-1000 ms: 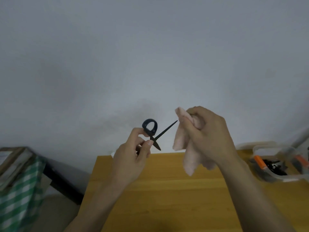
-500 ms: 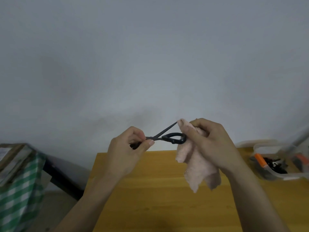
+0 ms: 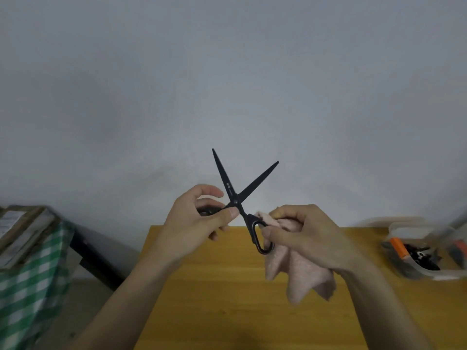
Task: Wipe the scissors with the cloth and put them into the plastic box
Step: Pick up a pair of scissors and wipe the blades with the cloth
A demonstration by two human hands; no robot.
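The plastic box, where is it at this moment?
In the head view, the plastic box stands on the wooden table at the far right, beyond the right hand that holds the pink cloth.

We see a wooden tabletop (image 3: 227,299), its far edge against the grey wall, and at its right edge a clear plastic box (image 3: 417,270) holding an orange-handled tool and dark items.

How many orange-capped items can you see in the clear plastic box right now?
2. One orange-capped item lies at the left end of the clear plastic box, on the wooden table's right side; another sits at the frame's right edge, blurred. More may be hidden among the black pieces.
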